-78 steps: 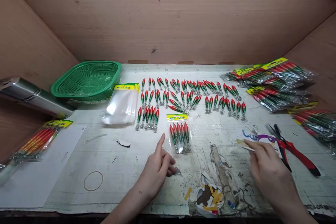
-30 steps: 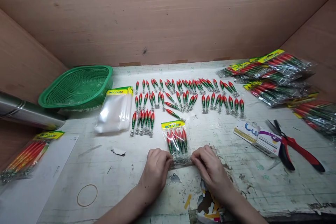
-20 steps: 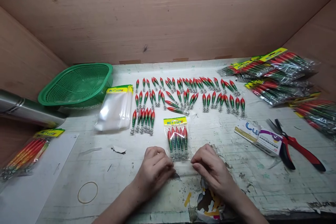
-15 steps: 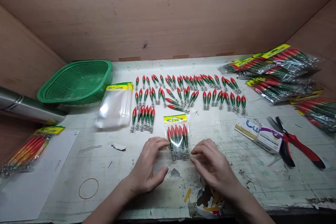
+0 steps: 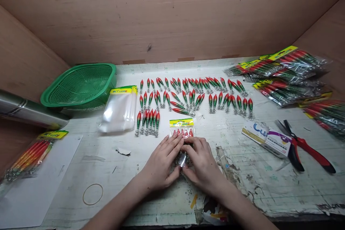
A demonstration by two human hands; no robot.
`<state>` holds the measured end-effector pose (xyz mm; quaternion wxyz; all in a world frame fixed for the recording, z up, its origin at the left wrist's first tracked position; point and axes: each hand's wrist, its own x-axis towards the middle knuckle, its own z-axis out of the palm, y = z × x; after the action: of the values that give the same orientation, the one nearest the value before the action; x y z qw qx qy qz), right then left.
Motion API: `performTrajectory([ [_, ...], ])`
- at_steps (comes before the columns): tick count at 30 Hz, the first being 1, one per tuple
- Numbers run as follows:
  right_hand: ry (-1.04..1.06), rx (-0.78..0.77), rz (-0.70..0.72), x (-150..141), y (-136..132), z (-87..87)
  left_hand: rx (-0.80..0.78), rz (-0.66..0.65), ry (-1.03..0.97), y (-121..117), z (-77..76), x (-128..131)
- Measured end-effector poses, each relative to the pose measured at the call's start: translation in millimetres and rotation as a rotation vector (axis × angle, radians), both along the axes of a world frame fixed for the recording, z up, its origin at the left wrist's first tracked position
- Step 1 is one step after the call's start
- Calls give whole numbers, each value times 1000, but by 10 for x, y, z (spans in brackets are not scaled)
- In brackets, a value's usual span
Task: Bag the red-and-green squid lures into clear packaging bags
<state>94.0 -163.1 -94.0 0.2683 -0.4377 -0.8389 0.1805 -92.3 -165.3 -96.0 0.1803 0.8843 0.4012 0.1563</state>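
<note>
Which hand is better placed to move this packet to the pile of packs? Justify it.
Probably the right hand: both touch the packet, but the pile of packs lies on its side, farther from the left hand.

"BCT LURE" on stacked bags (image 5: 118, 109), middle bag (image 5: 182, 124), far-left bag (image 5: 35, 151), "Cu" on carton (image 5: 266, 139)

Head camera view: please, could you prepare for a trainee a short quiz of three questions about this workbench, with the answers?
1. True or false: the left hand and the right hand are both on the bag of lures.

2. Which tool lies beside the white box?
A) scissors
B) pliers
C) screwdriver

3. Complete: the loose lures are coloured red and ____.

Key: 1. True. 2. B. 3. Green.
</note>
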Motion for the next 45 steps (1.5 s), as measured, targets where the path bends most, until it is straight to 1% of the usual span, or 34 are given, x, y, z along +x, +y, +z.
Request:
performTrajectory([
  [9,36,-31,-30,8,-2,-14,9,23,-34,33,2,-8],
  [14,54,-13,-52,-25,-3,-17,17,36,-27,48,7,42],
  [16,32,0,-41,23,-17,8,23,26,-5,35,41,11],
  [19,-16,28,29,244,-60,49,39,-22,47,-31,95,-168],
  [21,-42,101,62,451,-90,59,100,-45,82,-93,105,-331],
  [24,-122,285,131,673,-103,51,332,-87,118,-162,96,-472],
  [26,-167,404,246,691,-89,52,473,-179,121,-177,105,-447],
  [27,-170,445,305,666,-79,54,518,-235,113,-177,115,-407],
  [29,-131,480,398,591,-64,55,556,-313,73,-172,132,-306],
  [30,-95,467,422,558,-63,50,558,-321,35,-172,132,-258],
  [31,-50,435,425,534,-66,39,545,-299,-16,-177,122,-215],
  [32,2,392,412,520,-75,23,510,-248,-75,-188,103,-179],
  [35,109,254,319,521,-121,-29,326,-19,-257,-251,15,-96],
  [37,106,231,294,523,-153,-42,237,97,-320,-298,-39,-57],
  [39,76,266,318,515,-170,-33,234,126,-326,-329,-72,-33],
  [42,89,262,340,503,-175,-17,276,91,-299,-340,-86,-17],
  [43,121,226,322,500,-177,-18,273,94,-303,-339,-82,-9],
  [45,192,98,242,488,-191,-30,233,153,-317,-342,-66,21],
])
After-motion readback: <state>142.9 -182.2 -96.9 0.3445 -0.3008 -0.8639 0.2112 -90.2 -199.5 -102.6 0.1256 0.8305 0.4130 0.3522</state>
